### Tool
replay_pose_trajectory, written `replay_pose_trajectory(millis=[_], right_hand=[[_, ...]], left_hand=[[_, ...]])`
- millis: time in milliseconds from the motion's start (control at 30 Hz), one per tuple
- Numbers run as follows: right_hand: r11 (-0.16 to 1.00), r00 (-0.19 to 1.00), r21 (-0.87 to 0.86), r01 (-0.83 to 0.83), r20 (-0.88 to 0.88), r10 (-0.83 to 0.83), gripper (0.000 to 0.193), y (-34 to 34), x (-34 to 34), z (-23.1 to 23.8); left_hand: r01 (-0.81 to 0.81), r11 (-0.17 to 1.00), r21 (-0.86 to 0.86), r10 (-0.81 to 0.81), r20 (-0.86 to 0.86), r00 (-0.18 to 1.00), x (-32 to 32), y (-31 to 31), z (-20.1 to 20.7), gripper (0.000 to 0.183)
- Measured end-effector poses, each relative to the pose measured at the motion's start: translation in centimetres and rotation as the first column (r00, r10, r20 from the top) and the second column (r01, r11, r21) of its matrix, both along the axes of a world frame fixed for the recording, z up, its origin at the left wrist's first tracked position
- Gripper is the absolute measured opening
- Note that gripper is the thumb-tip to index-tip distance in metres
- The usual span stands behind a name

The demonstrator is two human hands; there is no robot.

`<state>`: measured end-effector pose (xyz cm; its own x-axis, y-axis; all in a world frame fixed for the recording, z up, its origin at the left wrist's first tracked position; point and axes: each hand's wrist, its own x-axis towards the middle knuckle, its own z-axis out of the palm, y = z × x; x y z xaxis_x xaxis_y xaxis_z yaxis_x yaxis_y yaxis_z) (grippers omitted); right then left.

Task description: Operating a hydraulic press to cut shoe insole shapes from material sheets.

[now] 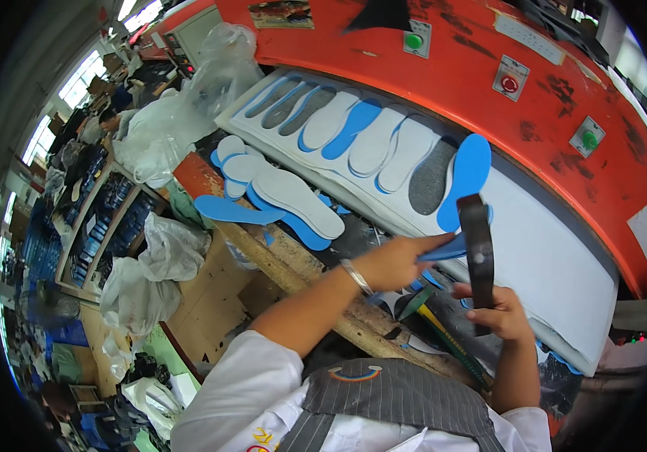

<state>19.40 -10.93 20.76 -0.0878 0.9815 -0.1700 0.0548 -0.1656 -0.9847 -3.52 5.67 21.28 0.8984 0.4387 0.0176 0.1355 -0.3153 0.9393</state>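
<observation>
My left hand (395,262), with a bracelet at the wrist, is closed on a blue insole (442,250) at the left side of a dark metal cutting die (479,252). My right hand (503,313) grips the lower end of that die, which stands edge-on to me. Just beyond it, another blue insole (465,177) lies on the white sheet stack (542,241). A grey insole (433,175) is beside it, and a row of white, blue and grey insoles (331,120) runs off to the left. Part of the held insole is hidden by my fingers and the die.
A red press (444,75) with green and red buttons rises behind the sheets. White and blue insoles (293,200) lie piled at left on the wooden-edged bench (286,275). A hammer-like tool with a striped handle (448,339) rests near my right hand. Plastic bags (146,286) stand left.
</observation>
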Motion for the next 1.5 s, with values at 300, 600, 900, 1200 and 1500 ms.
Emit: replay_pose_trajectory(millis=[300, 600, 900, 1200, 1500], right_hand=[[0.983, 0.845, 0.135, 0.122, 0.505, -0.174, 0.025, -1.9, 6.1, 3.1], [0.986, 0.937, 0.095, 0.134, 0.311, -0.157, 0.019, 0.4, 1.3, 0.6], [0.874, 0.861, 0.315, 0.371, 0.236, -0.451, 0.039, -2.0, 4.2, 2.1], [0.892, -0.105, 0.315, 0.324, 0.949, -0.297, 0.023, -4.0, 16.0, -5.9], [0.693, -0.344, 0.652, 0.309, 0.756, -0.557, 0.040, -8.8, 16.6, -8.7]], left_hand=[[-0.648, 0.591, -0.480, 0.749, 0.028, 0.662, -12.8, 4.4, -4.5, 0.036], [-0.261, 0.914, 0.311, 0.193, 0.231, 0.954, 0.5, -1.6, -4.9, 0.128], [-0.360, 0.749, 0.556, 0.333, 0.154, 0.930, 3.9, -0.7, -9.3, 0.091], [-0.056, 0.590, 0.805, 0.364, -0.204, 0.909, 6.1, -2.5, -10.6, 0.085], [-0.883, 0.429, 0.192, 0.743, 0.481, 0.466, 0.0, 2.8, -7.4, 0.012]])
